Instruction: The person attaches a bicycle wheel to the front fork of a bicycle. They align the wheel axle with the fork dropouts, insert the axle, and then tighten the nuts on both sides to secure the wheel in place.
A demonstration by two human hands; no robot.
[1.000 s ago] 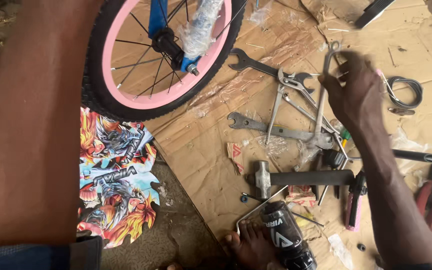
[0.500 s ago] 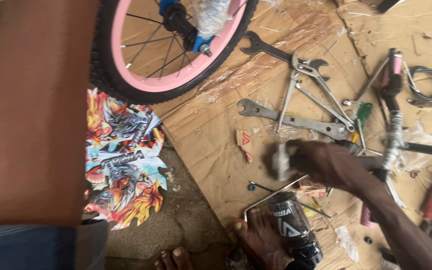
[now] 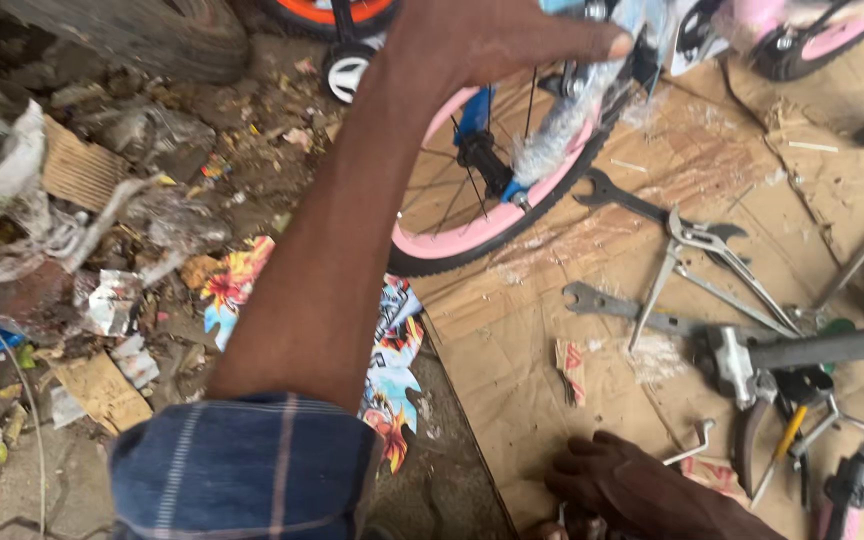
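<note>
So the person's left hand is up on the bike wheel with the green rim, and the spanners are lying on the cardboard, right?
Not quite: the rim is pink, not green. The head view shows the left hand reaching up over the bike wheel with its pink rim, and the spanners do lie on the cardboard.

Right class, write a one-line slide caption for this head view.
Left hand reaches to the pink-rimmed bicycle wheel; right hand rests on brown cardboard near grey metal spanners.
</note>
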